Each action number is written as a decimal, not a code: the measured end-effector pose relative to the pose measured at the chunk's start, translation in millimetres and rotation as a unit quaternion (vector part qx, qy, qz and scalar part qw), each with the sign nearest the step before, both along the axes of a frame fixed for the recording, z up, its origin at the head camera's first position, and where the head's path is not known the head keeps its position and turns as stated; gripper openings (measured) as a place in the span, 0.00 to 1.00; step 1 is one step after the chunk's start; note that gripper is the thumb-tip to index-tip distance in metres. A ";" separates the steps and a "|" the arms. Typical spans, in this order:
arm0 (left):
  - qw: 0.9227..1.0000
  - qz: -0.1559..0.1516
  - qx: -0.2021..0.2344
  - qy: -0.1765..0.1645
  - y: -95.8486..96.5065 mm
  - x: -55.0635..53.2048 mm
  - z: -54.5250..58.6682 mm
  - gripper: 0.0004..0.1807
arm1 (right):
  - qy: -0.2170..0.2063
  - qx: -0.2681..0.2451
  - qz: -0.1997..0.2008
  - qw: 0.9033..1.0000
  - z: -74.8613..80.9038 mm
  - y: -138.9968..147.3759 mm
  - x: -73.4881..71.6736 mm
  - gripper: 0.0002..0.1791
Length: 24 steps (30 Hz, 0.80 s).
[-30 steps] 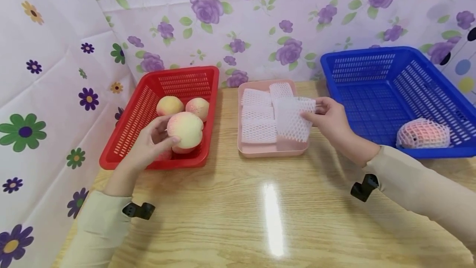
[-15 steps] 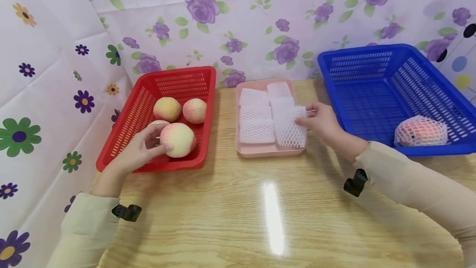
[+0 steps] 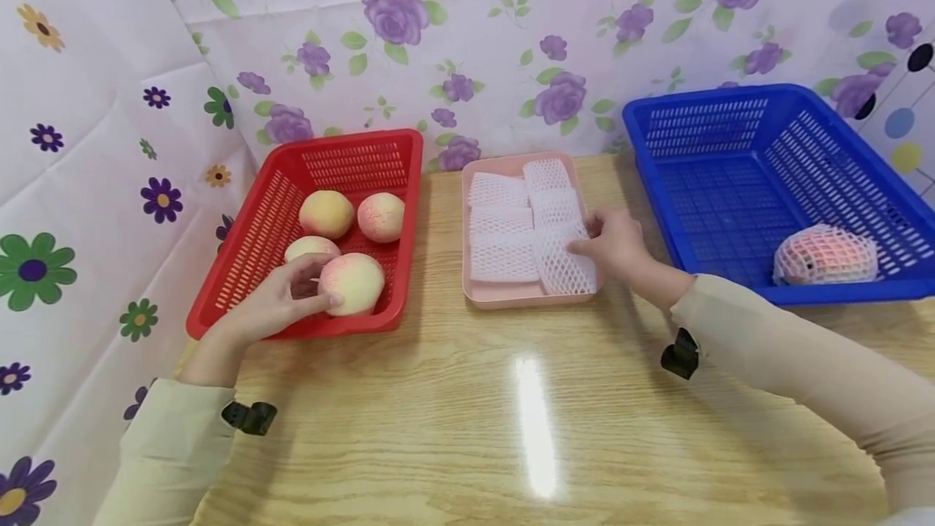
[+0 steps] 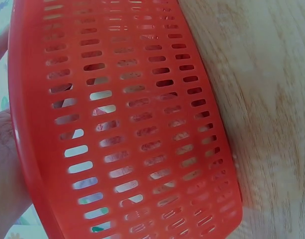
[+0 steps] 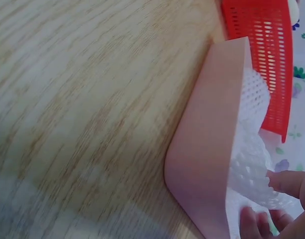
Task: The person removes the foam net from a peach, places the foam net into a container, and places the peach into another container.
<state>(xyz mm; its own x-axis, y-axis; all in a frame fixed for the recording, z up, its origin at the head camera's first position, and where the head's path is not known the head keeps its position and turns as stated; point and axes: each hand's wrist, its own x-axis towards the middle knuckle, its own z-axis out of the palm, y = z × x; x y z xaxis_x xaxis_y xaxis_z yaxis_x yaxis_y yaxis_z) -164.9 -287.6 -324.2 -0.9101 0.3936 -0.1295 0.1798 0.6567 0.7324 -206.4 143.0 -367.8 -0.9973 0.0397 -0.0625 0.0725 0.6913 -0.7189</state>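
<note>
My left hand [image 3: 281, 299] grips a pale yellow and pink peach [image 3: 354, 284] low over the near side of the red basket [image 3: 413, 209]. Several other peaches lie in that basket, among them a yellower one [image 3: 326, 213]. In the left wrist view the basket wall [image 4: 142, 119] hides the fingers and the peach. On the right, my right hand [image 3: 617, 246] pinches the edge of a white foam net sleeve [image 3: 564, 262] in the pink tray [image 3: 504, 293]. The right wrist view shows the thumb against the foam net sleeve [image 5: 252, 169], over the tray's wall [image 5: 207, 129].
More foam net sleeves [image 3: 504, 222] lie in the tray. A blue basket [image 3: 716, 185] stands to the right, with a netted peach [image 3: 825, 256] in its near right corner. All stand on a wooden table [image 3: 438, 412] before a flowered cloth [image 3: 497, 47].
My left hand has lowered the peach toward the near side of the red basket. The right hand has moved down and slightly left, and the sleeve it holds now lies lower in the tray.
</note>
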 end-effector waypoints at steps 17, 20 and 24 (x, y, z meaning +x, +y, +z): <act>1.000 0.008 -0.028 0.007 -0.6 -0.5 -2.4 0.33 | 0.030 0.018 -0.011 0.999 -12.6 -7.4 -3.8 0.17; 0.999 0.004 -0.027 0.017 0.8 -1.5 -4.7 0.33 | 0.029 0.035 -0.002 0.999 -11.4 -6.8 -3.7 0.18; 1.000 -0.007 -0.011 0.026 2.8 -3.1 -7.3 0.31 | 0.022 0.043 0.006 0.999 -8.1 -6.1 -2.5 0.21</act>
<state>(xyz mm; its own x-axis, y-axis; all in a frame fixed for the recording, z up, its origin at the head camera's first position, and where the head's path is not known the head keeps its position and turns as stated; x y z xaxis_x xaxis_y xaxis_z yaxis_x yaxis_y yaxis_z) -168.0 -284.8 -331.5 -0.9103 0.4040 -0.0901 0.2273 0.6698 0.7069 -208.9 136.9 -376.0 -0.9994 0.0310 -0.0150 0.0332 0.7509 -0.6596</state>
